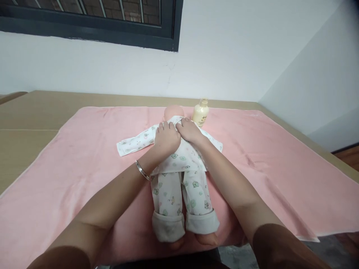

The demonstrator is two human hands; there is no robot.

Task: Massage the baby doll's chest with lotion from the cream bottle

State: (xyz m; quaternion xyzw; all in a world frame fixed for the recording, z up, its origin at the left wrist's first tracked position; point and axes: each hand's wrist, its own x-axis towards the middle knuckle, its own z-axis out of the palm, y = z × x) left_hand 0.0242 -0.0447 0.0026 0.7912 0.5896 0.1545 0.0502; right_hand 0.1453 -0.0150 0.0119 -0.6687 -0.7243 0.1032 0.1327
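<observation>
From the table (30,112) at left, a pink blanket (75,160) extends rightward, where the left hand (167,139) lies flat, fingers extended, on the clothed doll (181,162) resting mid-blanket, the right hand (190,131) lies part-curled near its neck, whether gripping cloth I cannot tell, and a bottle (200,113) stands just beyond.

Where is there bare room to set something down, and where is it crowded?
Bare room: pink blanket left of the doll and its outstretched sleeve, blanket right of the bottle, and tabletop left of the blanket. Crowded: the doll's torso, under the left hand and right hand, and around its head, beside the bottle.
</observation>
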